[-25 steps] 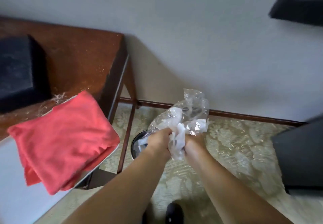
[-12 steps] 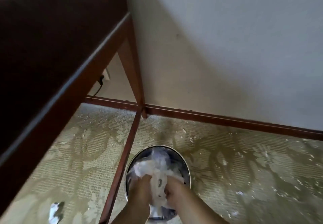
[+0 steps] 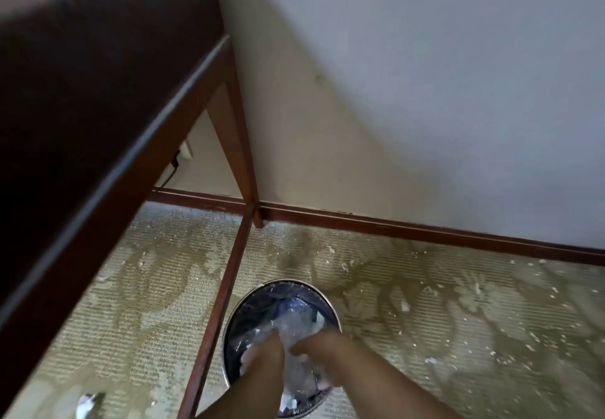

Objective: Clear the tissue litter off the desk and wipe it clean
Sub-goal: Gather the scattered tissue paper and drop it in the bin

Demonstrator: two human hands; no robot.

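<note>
Down in bin (image 3: 285, 283) | left hand (image 3: 264, 351), right hand (image 3: 316, 344) on plastic wad (image 3: 294, 322)

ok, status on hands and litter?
Left hand, right hand both in waste bin, on plastic-and-tissue bundle; grip unclear. Desk crossbar beside bin, not blocking.

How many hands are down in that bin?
2. The left hand sits left in the bin, the right hand right beside it, both on the crumpled plastic; fingertips are hidden.

Carpeted rm w/ wood desk (image 3: 108, 143), bin (image 3: 288, 282)
</note>
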